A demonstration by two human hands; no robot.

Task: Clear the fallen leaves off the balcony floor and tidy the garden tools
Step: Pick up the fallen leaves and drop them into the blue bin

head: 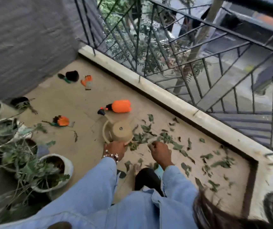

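Near the toppled beige pot [121,132], left hand [115,148] grips its rim, right hand [160,152] curls round picked-up leaves while most fallen leaves [190,154] lie scattered right; risk: loose grip drops them, or wind scatters them.

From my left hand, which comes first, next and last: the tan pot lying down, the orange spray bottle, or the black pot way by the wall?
Measured from the left hand in the head view:
1. The tan pot, lying on its side right at the hand's fingers.
2. The orange spray bottle, on the floor beyond the tan pot, toward the railing.
3. The black pot, far off near the grey wall.
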